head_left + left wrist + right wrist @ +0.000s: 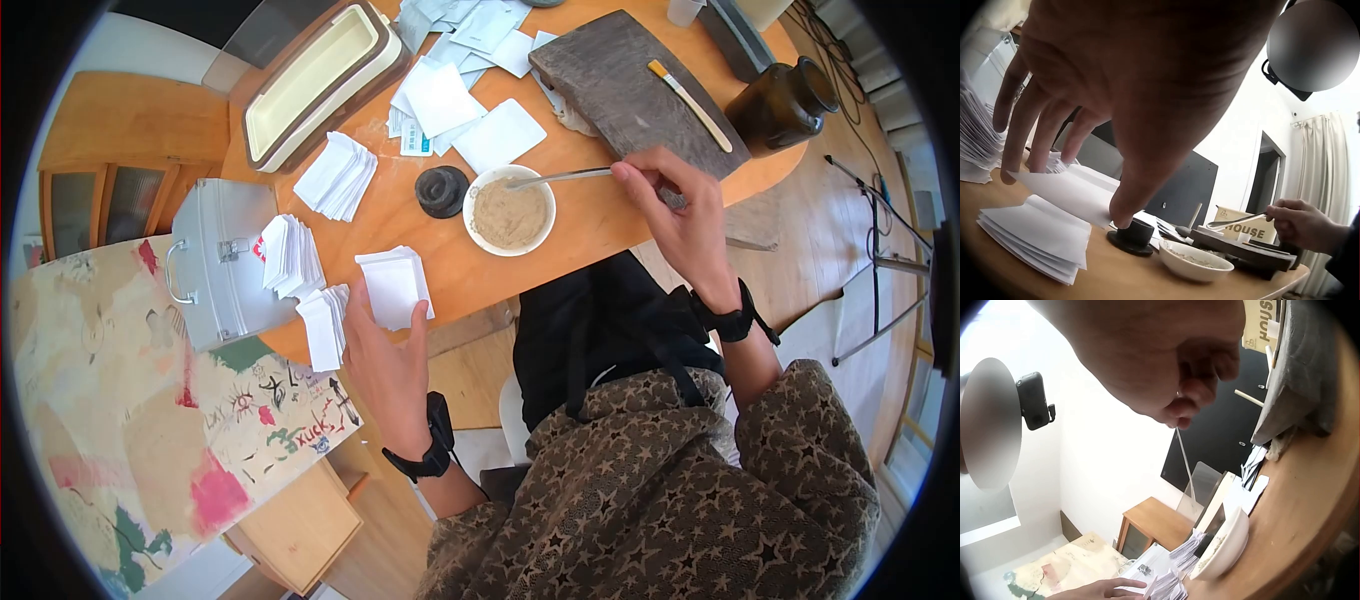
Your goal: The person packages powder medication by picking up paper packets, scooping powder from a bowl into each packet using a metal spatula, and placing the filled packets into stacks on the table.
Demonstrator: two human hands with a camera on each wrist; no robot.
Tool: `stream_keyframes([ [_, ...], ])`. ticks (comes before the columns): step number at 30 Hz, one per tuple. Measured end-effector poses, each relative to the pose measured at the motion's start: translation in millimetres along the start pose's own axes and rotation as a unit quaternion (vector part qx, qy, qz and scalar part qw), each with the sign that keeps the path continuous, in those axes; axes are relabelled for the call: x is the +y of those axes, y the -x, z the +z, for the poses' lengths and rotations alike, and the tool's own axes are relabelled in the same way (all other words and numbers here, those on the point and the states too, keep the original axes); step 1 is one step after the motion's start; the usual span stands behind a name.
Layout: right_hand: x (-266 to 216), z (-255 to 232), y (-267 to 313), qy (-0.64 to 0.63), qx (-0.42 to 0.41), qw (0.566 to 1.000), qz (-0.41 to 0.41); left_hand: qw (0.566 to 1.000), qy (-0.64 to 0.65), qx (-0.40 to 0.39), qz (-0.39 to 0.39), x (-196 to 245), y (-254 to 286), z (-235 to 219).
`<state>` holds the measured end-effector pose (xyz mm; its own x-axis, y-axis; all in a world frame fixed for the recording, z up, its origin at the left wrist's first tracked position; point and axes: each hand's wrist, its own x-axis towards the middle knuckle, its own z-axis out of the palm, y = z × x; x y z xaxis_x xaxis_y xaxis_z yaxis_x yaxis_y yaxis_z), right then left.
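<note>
My left hand [388, 372] [1129, 81] holds a folded white paper [393, 285] [1069, 192] by its edges, thumb on one side and fingers on the other. In the left wrist view the paper is tilted above the table, beside a low stack of white papers [1038, 237]. My right hand [682, 215] [1304, 226] [1160, 362] pinches the handle of a metal spoon [570, 175] [1235, 220]. The spoon's tip is over a white bowl [1194, 267] of beige, grainy contents [510, 212]. Left of the bowl stands a small black round object [441, 190].
White paper stacks [336, 177] [291, 258] lie left, near a silver case [215, 265]. A cream tray [315, 85], loose packets [500, 135], a dark board [625, 75] with a brush [692, 106], and a brown jar [780, 108] stand farther back and right.
</note>
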<state>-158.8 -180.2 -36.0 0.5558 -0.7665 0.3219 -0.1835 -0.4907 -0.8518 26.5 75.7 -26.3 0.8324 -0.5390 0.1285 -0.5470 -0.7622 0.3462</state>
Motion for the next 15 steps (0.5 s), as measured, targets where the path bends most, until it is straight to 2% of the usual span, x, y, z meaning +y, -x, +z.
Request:
stream_keyframes([
  [7,1.3,3.7,1.5,-0.001,-0.011,1.000,-0.011,0.995,-0.070,-0.060,-0.048,2.5,1.3,-1.9],
  [10,3.1,3.4,1.7,0.003,-0.013,1.000,-0.011,0.993,-0.091,-0.058,-0.055,2.7,0.7,1.6],
  [15,5.2,4.8,1.8,0.002,-0.017,1.000,-0.007,0.992,-0.075,-0.076,-0.072,4.2,-2.6,8.5],
])
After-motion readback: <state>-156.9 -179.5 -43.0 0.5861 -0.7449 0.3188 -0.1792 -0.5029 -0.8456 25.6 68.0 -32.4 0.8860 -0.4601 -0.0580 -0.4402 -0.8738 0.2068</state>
